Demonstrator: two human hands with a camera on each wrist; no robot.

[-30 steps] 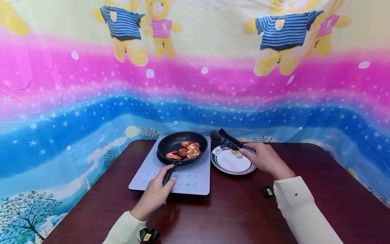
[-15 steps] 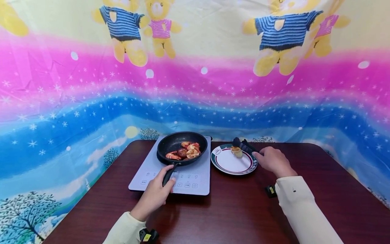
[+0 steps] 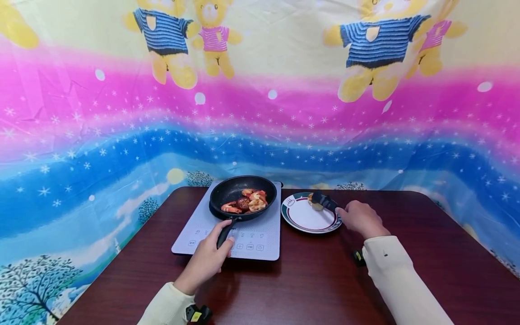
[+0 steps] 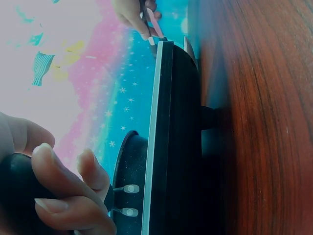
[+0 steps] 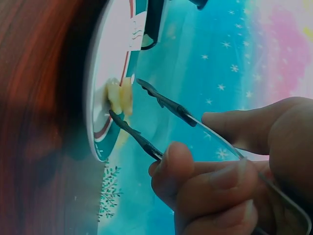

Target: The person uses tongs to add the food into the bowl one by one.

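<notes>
My left hand (image 3: pixel 207 255) grips the black handle of a frying pan (image 3: pixel 221 185). Shrimp and other browned food pieces (image 3: pixel 243 203) lie in the pan. My right hand (image 3: pixel 361 219) holds kitchen tongs (image 3: pixel 327 201) with black tips, reaching over the far side of a white plate (image 3: pixel 308 221). Pale yellow food pieces (image 5: pixel 120 95) sit on that plate, partly covered by the tongs in the head view. From the right wrist view, the tong tips stand apart near the food; contact is hard to tell. Left fingers curl round the handle (image 4: pixel 14 191) in the left wrist view.
The pan stands on a white induction cooker (image 3: pixel 260 246) with touch buttons, left of the plate. Both are on a dark wooden table (image 3: pixel 308 280). A printed cloth (image 3: pixel 260 113) with bears hangs behind and along the sides.
The tongs have swung from between pan and plate to the right, then down to the food on the plate. The right hand shifted right and slightly lower. Left hand and pan have stayed put.
</notes>
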